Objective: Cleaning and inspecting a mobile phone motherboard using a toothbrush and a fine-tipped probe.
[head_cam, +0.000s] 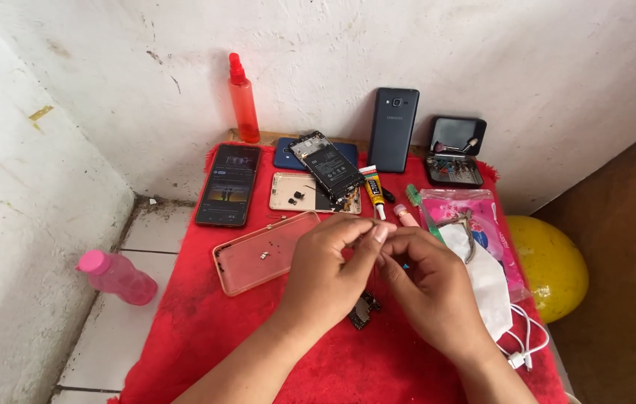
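**Two hands pinch something tiny above a phone-repair spread**

While both hands meet over the middle of the red cloth [206, 337] that covers the surface, their fingertips are drawn together as if around a very small part, too small to make out. The left hand [329, 269] has thumb and forefinger closed to a pinch; the right hand [430, 288] curls its fingers toward the same spot, tips touching or nearly touching the left's. Just below them, on the cloth, lies a small dark circuit board [363, 310].

To the left of the hands rests a clear pinkish phone case [258, 254] with tiny bits lying in it. Beyond it, nearer the wall, an intact smartphone [228, 185] lies with its screen lit, beside a gold phone back [295, 196] and an opened phone [327, 168] showing its battery, tilted across a blue phone. A small glue tube [374, 191] lies just right of these. A dark phone [393, 129] leans upright against the wall, next to an open black parts box [454, 151]. A red spray bottle [243, 101] stands at the wall.

Right of the hands are a pink packet [482, 213], a white face mask [482, 284] and a white cable [527, 340]. A pink bottle [117, 277] lies on the floor tiles, and a yellow ball [553, 265] sits off the right edge.
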